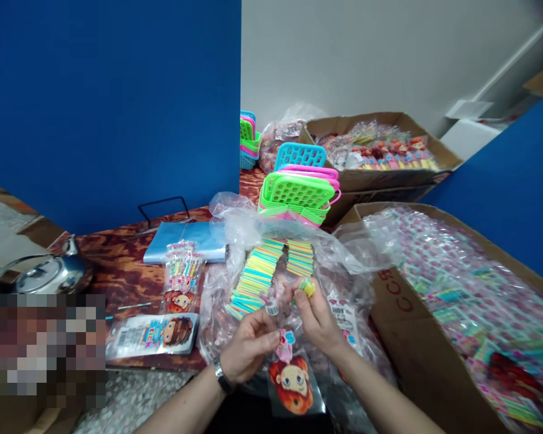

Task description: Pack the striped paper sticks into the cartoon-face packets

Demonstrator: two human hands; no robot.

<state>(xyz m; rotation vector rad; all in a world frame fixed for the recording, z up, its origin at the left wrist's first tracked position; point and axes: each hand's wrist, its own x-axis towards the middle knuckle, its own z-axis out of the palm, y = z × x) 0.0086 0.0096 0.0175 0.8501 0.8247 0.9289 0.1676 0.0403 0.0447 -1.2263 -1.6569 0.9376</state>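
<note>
My left hand (248, 346) is closed in a pinch on the top of a clear packet with a red-haired cartoon girl card (292, 380), which hangs below it. My right hand (314, 316) is closed round a small yellow-green piece (308, 288), just above the packet. Both hands hover over a crumpled clear plastic bag (239, 229) that holds rows of pastel-coloured strips (256, 277). A watch sits on my left wrist.
Two finished packets (181, 277) (156, 334) lie on the wood-grain table (117, 253). Stacked neon plastic baskets (296, 196) stand behind the bag. Cardboard boxes of packets sit at right (457, 289) and far back (380, 150). A metal pot lid (40, 274) lies at left, blue wall behind.
</note>
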